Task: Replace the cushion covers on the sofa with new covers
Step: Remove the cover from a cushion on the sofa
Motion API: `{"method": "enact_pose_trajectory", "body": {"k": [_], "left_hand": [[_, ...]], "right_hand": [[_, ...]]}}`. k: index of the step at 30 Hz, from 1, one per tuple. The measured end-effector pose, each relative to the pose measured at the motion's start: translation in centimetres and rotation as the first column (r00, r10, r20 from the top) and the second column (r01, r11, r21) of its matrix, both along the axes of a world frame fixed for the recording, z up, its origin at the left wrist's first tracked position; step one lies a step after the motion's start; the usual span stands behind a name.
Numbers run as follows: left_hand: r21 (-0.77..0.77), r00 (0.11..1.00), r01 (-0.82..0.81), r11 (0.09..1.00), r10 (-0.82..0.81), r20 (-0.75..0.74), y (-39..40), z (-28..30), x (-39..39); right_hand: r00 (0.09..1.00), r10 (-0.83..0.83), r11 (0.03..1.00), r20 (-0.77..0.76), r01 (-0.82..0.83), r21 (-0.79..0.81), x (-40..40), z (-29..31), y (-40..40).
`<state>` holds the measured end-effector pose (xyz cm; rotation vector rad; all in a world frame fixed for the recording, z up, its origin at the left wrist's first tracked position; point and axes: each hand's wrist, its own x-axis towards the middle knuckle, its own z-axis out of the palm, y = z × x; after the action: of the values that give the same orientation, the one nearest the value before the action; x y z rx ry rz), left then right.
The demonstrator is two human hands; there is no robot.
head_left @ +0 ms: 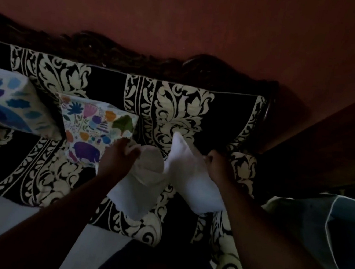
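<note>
1. Dim room, dark red wall behind; sofa in black-and-cream damask fabric with a carved dark wood top rail.
2. Far left: cushion with blue bird print, leaning against the sofa back.
3. Just beside it on the right: cushion with floral and elephant print, lying on the seat and tilted against the back.
4. Left hand grips the bunched left end of a white cushion, fingers curled into the fabric, touching the floral cushion's right edge.
5. White cushion sits on the seat between both hands, folded or creased in the middle; can't tell whether it's a bare insert or a cover.
6. Right hand pinches its right edge, near the sofa armrest.
7. Far right: blue-grey bag or bin with pale rim, beside the sofa.
</note>
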<state>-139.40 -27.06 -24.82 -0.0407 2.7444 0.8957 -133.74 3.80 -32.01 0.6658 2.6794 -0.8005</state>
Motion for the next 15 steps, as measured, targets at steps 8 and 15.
{"method": "enact_pose_trajectory", "body": {"k": [8, 15], "left_hand": [[0.121, 0.977, 0.197, 0.973, -0.205, 0.059, 0.3, 3.1, 1.5], [-0.059, 0.789, 0.592, 0.804, -0.593, -0.163, -1.5, 9.4, 2.1]], "right_hand": [[0.965, 0.210, 0.890, -0.155, -0.254, -0.379, 4.1, 2.8, -7.7], [0.811, 0.007, 0.910, -0.585, -0.247, -0.332, 6.7, 8.8, -10.4]]}}
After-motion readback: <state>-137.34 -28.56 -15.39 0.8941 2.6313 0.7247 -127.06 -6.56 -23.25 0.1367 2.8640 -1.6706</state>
